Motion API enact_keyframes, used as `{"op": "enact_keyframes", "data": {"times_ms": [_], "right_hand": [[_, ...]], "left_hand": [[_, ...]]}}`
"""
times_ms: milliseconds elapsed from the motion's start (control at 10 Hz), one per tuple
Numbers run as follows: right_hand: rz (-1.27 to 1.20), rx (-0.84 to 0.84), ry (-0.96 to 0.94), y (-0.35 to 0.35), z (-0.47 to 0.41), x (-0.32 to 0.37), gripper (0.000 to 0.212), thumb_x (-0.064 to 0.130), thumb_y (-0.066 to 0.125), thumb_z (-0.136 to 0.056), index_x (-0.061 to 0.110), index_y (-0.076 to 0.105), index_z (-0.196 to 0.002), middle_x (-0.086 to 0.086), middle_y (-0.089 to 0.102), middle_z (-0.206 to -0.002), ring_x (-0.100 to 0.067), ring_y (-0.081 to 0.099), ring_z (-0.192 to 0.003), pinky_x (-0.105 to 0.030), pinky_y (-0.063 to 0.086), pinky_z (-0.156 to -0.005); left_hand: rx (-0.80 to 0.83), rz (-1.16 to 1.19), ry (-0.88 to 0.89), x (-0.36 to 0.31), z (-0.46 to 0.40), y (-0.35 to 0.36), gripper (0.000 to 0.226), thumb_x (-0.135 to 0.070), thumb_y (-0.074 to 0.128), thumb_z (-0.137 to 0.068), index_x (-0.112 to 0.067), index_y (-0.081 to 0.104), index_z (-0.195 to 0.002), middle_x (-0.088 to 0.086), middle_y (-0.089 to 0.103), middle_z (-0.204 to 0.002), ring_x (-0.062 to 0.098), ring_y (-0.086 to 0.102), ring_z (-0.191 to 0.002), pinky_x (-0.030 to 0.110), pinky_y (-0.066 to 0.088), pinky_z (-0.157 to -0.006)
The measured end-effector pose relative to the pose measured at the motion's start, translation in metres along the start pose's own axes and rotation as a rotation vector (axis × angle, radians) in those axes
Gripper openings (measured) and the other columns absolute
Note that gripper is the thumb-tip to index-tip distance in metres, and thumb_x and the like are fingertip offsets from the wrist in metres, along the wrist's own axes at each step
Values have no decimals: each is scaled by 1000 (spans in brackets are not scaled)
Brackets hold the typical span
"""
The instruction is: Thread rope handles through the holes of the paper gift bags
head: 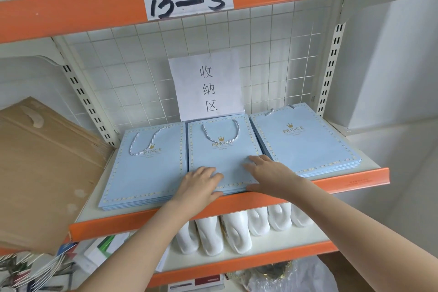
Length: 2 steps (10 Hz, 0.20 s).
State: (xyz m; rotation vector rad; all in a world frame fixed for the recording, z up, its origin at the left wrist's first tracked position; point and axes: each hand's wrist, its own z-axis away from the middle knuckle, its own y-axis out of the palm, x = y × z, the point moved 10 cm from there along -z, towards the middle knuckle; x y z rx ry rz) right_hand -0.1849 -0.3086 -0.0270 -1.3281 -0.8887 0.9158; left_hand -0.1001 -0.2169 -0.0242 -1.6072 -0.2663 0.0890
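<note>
Both hands, left [201,184] and right [270,174], rest flat, grip spread, on middle bag stack [222,156].

Open room above the bag stacks [222,161] — upper shelf [71,14] well overhead.

1 head-worn wide-angle view looks forward and slightly down, close to a shelf [227,206] at arm's reach
</note>
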Motion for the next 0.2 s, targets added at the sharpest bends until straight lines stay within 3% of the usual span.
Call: {"op": "enact_keyframes", "data": {"times_ms": [100,200], "right_hand": [[-53,22,2,9,0,-1,50,41,50,-94,9,44,-132,-9,36,-142,-27,32,-131,-42,45,-96],[-200,-28,-13,-6,-1,-3,44,40,49,-95,10,54,-127,-9,49,-132,-26,43,-125,-37,40,-99]], "left_hand": [[-50,32,24,-5,2,1,30,-36,80,-67,-20,69,-90,-2,67,-90,20,67,-87,33,55,-62],[-99,129,-32,-4,3,-16,36,-43,49,-95,-24,59,-123,-5,56,-127,16,49,-122,33,43,-93]]}}
